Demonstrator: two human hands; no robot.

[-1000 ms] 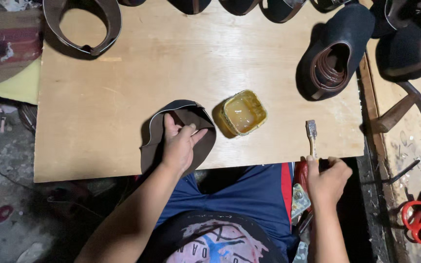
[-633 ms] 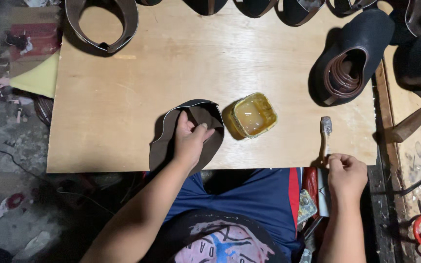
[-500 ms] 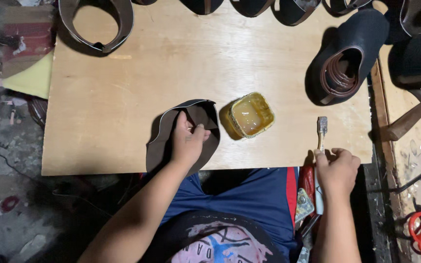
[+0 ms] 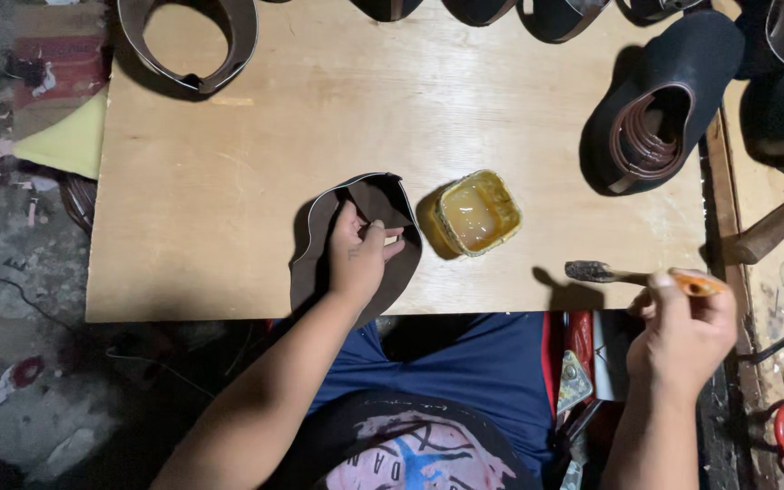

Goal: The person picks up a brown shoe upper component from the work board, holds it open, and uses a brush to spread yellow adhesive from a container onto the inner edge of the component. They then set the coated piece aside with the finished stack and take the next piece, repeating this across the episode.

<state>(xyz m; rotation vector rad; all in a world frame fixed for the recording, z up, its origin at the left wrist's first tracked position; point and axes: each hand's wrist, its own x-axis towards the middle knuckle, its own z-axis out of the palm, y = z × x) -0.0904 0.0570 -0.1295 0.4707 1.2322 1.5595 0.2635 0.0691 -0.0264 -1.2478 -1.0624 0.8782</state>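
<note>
Your left hand (image 4: pixel 356 254) lies flat on a curved piece of dark brown leather (image 4: pixel 319 245), fingers spread narrowly and pressing it down near the front edge of the wooden board (image 4: pixel 256 145). The leather's upper edge curls up off the board, and its lower edge hangs slightly past the board's front.

Your right hand (image 4: pixel 682 331) is closed around the orange handle of a small brush (image 4: pixel 632 275). The brush points left, its dark bristle head held just above the board's front right corner, casting a shadow on the wood.

Between your two hands, just right of the leather, sits a small square tub of yellow glue (image 4: pixel 478 213), open and resting on the board. It is near the leather but not touching it, and the brush head is apart from it, lower and to the right.

Farther back on the right stands a dark shoe upper (image 4: pixel 673 91) with a brown lining band showing in its opening. A looped brown leather strip (image 4: pixel 188 41) lies at the back left corner. A hammer (image 4: pixel 773 227) rests off the board's right edge.
</note>
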